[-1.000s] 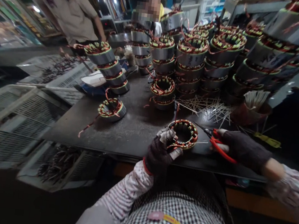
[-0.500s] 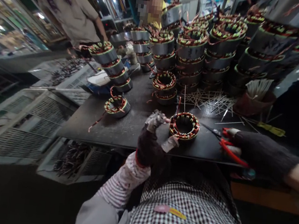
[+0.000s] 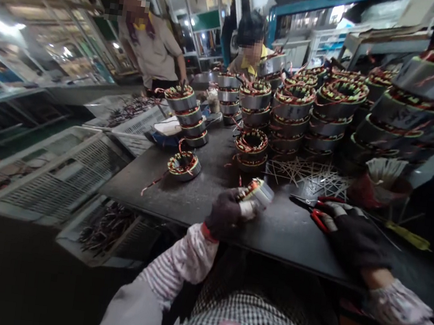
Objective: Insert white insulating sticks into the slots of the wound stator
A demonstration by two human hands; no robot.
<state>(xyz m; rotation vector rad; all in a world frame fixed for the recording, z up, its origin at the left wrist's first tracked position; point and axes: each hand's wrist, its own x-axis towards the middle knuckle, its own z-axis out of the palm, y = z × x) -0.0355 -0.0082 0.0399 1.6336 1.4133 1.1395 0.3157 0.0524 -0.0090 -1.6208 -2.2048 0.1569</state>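
In the head view, the left hand point(image 3: 226, 214) pinches one wound ring point(image 3: 264, 193), tilted, at the frame's centre. Right of centre, the right hand point(image 3: 354, 235) wraps one pair of red-handled pliers point(image 3: 319, 220). Left of centre: one lone ring point(image 3: 188, 174), one four-ring stack point(image 3: 191, 118) above it.

This is a factory workshop: copper-wound motor stators point(image 3: 292, 110) stand stacked on a dark worktable point(image 3: 200, 197), with slatted plastic crates point(image 3: 52, 184) beside it. Two people point(image 3: 154, 49) in yellow-collared tops are beyond, and a bright lamp point(image 3: 4, 25) shows overhead.
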